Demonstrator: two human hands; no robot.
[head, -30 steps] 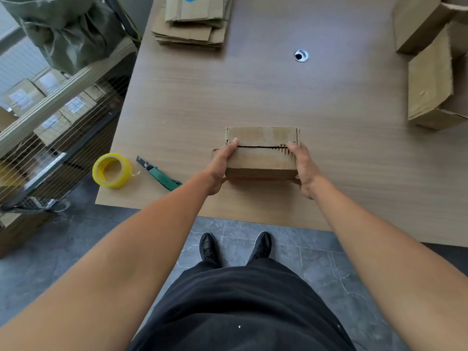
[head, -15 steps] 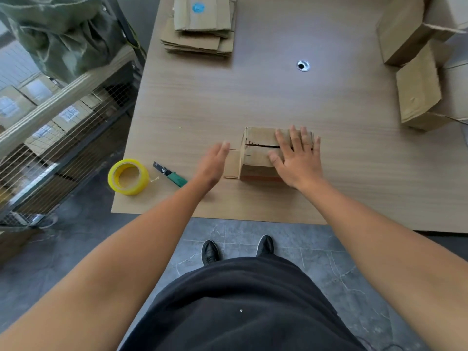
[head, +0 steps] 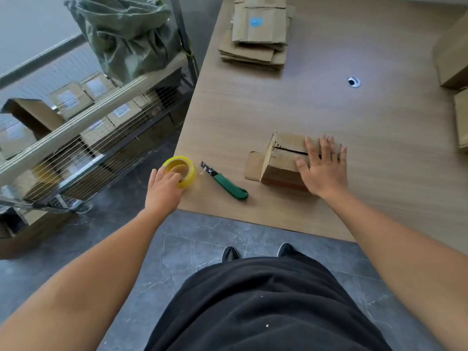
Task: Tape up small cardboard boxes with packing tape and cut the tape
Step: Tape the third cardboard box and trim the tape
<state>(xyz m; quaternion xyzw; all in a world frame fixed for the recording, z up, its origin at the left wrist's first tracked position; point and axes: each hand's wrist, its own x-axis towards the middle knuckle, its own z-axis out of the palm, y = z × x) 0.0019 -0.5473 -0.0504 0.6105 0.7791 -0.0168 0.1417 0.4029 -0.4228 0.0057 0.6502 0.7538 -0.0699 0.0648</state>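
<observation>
Workroom with a grey tiled floor. At far left stands a wire shelving rack [head: 76,153] loaded with small labelled cartons, a green sack [head: 126,29] behind it. A wood-grain table [head: 329,105] fills the rest of the view.

At the table's near left corner lies the yellow tape roll [head: 190,173], flat on its side. The left hand [head: 162,188] covers its near rim, fingers curled over the rim into the core; the thumb cannot be made out. The roll is judged a light, stiff ring with a slick outer face, best taken through the core so that the free end can be peeled.

Just right of it lies a green-handled utility knife [head: 225,182], its blade end toward the roll. That end is the likely hazard for a hand working beside it.

Near the front edge, right of centre, sits the small cardboard box [head: 283,158], its top seam a dark open slit with no tape visible. One loose flap [head: 254,165] lies flat on the table at its left end. The right hand [head: 324,168] presses on the lid with fingers straight and spread, covering the seam's right part. The box is judged light, hollow and easily dented, and its flaps may spring up. A flat palm on the lid suits it, but must clear the seam before tape can run its length.

Farther back are a stack of flattened cartons [head: 255,39] and a cable grommet [head: 353,82]. More made-up boxes [head: 453,59] crowd the right edge, well apart from the work.
</observation>
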